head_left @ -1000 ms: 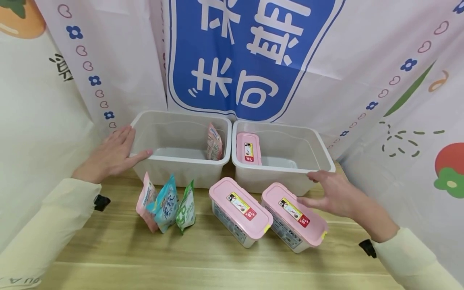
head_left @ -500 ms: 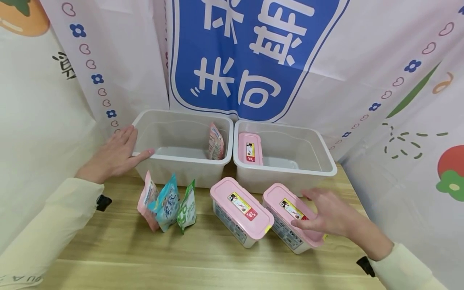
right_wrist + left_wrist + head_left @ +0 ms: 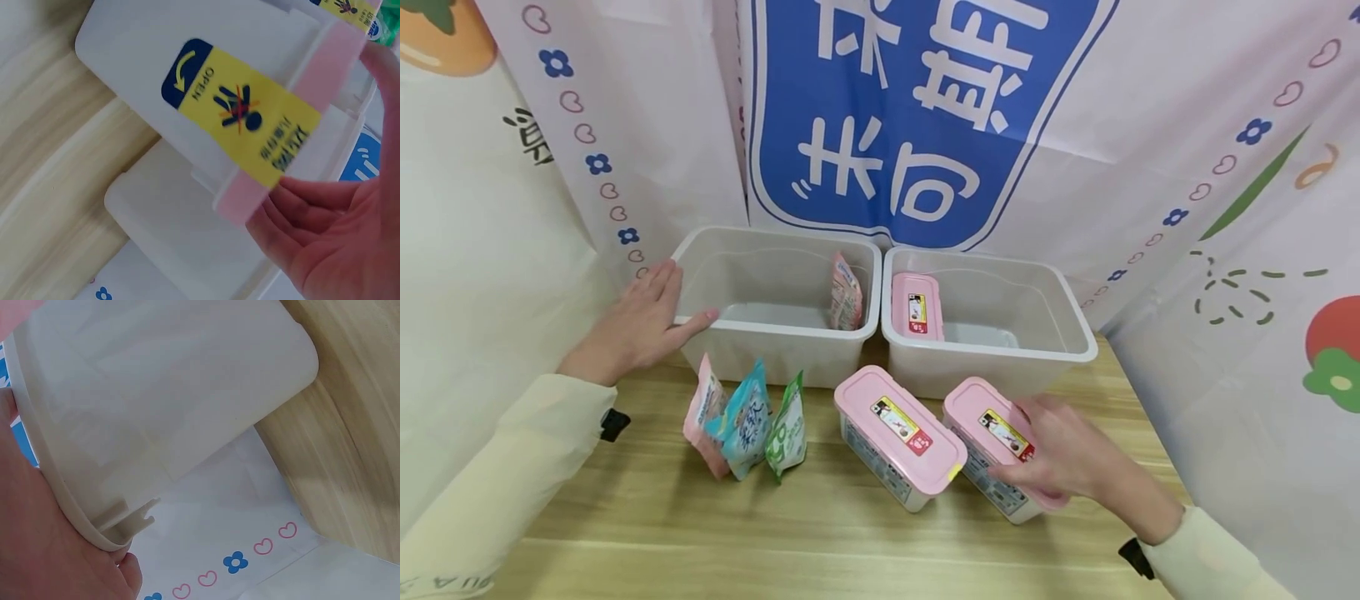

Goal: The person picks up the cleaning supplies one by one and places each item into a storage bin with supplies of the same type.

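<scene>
Dropping away from the right bin [image 3: 962,373] since the earlier frame, the person's right hand [image 3: 1056,450] is now gripping the outer tub [image 3: 996,429] across its top — thumb on one edge, fingers on the other. That tub is standing on the counter [image 3: 737,542], in front of the right bin. The left hand [image 3: 632,321] is resting, fingers spread, on the left bin [image 3: 775,354], just left of the right bin.

Loading is apparently only beginning: a stowed tub [image 3: 917,308] is sitting inside the right bin's left end, and a stowed packet [image 3: 846,296] is sitting in the left bin, at the end nearest the right bin. Five things are seemingly still waiting — the outer tub and inner tub [image 3: 898,433] before the right bin, plus the pink packet [image 3: 705,421], blue packet [image 3: 747,429] and green packet [image 3: 787,433] farther left of it.
</scene>
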`<state>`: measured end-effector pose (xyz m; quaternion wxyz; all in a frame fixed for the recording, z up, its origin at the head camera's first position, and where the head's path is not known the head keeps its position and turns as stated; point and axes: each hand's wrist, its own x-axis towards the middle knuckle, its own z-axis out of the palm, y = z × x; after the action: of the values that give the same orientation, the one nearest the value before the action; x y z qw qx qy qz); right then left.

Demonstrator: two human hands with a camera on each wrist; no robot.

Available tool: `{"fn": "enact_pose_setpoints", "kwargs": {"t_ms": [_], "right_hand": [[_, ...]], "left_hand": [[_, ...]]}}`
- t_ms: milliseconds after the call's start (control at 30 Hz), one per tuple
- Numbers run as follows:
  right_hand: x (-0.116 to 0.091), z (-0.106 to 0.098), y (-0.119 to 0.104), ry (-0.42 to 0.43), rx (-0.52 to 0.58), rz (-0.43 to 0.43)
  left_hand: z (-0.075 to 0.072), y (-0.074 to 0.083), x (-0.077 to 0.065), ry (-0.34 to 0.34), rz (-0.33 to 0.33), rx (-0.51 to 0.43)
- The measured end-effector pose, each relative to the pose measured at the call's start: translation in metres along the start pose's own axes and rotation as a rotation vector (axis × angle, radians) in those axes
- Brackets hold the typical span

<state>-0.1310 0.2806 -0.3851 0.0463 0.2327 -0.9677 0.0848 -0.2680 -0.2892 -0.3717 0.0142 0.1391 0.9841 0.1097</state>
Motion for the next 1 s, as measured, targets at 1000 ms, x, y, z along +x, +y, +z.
{"fn": "enact_pose_setpoints", "kwargs": {"t_ms": [1000], "right_hand": [[0.006,0.005,0.002,0.008,0.124,0.251]], "left_hand": [[-0.001,0.002,-0.001,0.001,-0.018,-0.009]]}}
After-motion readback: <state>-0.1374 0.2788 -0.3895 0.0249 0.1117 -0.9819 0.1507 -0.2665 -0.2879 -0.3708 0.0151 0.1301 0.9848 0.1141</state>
